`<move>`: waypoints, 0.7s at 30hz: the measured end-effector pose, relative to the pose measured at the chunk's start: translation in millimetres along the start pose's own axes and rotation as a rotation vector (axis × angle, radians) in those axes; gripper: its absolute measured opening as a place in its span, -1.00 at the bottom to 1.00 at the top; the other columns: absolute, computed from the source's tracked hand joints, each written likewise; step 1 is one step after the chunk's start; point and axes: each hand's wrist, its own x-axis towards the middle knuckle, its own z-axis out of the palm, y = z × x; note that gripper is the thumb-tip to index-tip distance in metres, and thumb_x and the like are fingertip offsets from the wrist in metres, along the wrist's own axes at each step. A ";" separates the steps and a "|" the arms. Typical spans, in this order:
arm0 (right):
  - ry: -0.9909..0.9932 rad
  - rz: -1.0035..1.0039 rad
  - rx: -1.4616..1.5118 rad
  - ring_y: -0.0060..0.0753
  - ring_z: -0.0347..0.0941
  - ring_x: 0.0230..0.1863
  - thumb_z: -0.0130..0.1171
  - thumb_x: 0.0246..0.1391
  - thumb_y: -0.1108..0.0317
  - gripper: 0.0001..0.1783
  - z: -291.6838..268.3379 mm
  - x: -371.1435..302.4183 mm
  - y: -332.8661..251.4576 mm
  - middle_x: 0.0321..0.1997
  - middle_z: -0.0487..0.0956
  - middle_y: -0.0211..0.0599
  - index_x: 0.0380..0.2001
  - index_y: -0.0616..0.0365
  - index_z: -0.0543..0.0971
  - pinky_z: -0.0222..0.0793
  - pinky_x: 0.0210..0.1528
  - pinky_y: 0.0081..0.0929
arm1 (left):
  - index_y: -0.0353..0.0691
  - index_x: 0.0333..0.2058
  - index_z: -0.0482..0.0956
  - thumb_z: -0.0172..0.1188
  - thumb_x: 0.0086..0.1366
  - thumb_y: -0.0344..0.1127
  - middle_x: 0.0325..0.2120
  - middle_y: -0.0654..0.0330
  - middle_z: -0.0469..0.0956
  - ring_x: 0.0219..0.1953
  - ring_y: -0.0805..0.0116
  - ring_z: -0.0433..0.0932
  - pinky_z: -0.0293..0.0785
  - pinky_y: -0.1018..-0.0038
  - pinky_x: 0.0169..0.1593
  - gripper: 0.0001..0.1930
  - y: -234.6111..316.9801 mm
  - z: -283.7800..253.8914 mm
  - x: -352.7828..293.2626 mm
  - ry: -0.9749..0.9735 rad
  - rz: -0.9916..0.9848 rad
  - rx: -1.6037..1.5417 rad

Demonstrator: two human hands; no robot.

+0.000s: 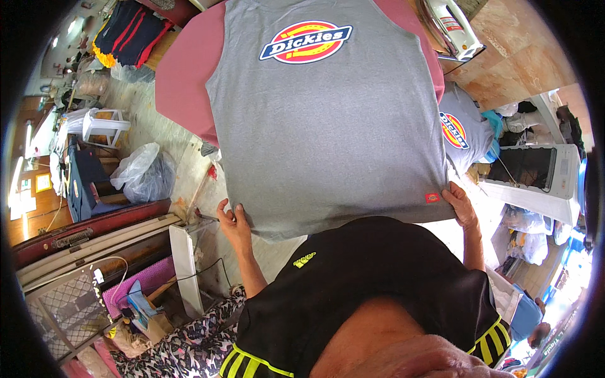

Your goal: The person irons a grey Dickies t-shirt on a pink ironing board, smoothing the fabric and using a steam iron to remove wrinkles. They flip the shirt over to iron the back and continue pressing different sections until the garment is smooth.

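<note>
A grey sleeveless shirt (328, 132) with a colourful printed badge on its chest lies spread, front up, over a maroon padded board (183, 82). Its hem hangs toward me, and a small red label (432, 198) sits near the right hem corner. My left hand (236, 227) is closed at the left hem corner, thumb on the cloth; the fingers beneath are partly hidden. At the opposite corner my right hand (463, 205) pinches the hem beside the label. An iron (450, 28) stands beyond the board's far right side.
Another grey printed shirt (463, 126) lies right of the board. Folded dark garments with red stripes (129, 34) are stacked at far left. A clear plastic bag (146, 173) and a white stool (106, 128) stand left. A white-framed appliance (535, 176) is at right.
</note>
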 end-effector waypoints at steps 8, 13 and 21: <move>0.033 0.068 -0.191 -0.53 0.53 -0.19 0.19 0.22 0.30 -0.71 -28.9 30.4 52.0 -0.18 0.64 -0.34 -0.08 0.27 0.54 0.43 -0.08 -0.48 | -0.30 0.11 0.41 0.23 0.33 -0.33 -0.50 0.21 0.52 -0.46 0.43 0.44 0.37 0.48 -0.33 -0.59 -36.7 20.2 1.9 -0.054 -0.072 0.176; -0.016 -0.153 -0.997 -0.39 0.56 -0.36 0.22 0.18 0.25 -0.73 -4.5 100.8 -27.5 -0.37 0.61 -0.18 -0.17 0.22 0.55 0.46 -0.27 -0.41 | -0.38 0.07 0.46 0.22 0.34 -0.26 -0.13 -0.05 0.53 -0.04 0.09 0.45 0.39 0.26 -0.01 -0.59 12.3 56.6 98.2 0.143 0.330 0.236; -0.184 -0.883 -1.001 -0.51 0.49 -0.26 0.13 0.31 0.22 -0.69 225.9 285.9 -312.5 -0.30 0.62 -0.23 -0.11 0.29 0.55 0.44 -0.19 -0.46 | -0.33 -0.17 0.55 0.24 0.31 -0.12 -0.39 0.04 0.53 -0.25 0.11 0.46 0.36 0.23 -0.15 -0.65 108.0 105.6 249.0 0.028 0.359 0.263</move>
